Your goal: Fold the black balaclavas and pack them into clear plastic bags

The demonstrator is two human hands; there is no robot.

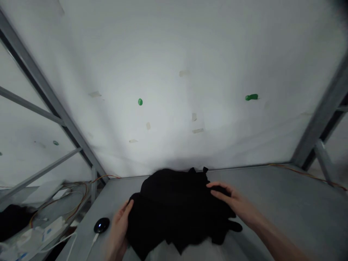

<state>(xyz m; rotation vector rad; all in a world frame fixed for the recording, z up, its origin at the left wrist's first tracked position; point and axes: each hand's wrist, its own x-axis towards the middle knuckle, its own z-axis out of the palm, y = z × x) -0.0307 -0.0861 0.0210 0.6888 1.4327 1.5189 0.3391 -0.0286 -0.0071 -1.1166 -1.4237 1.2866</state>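
Note:
A black cloth, perhaps a garment, lies bunched on the grey tabletop in the lower middle. Its outline is uneven, with several pointed corners at the front and narrow strips sticking out at the right. My left hand grips its left edge, thumb on top and the other fingers partly hidden. On the right side my right hand holds a fold of the same cloth, black fabric showing between thumb and forefinger. Beneath the front edge of the cloth, something pale and translucent shows.
Left of my left hand sits a small round black device with a lit spot and a white cable. A white wall rises behind the grey table. Metal posts stand at both sides. Cables and white boxes lie far left.

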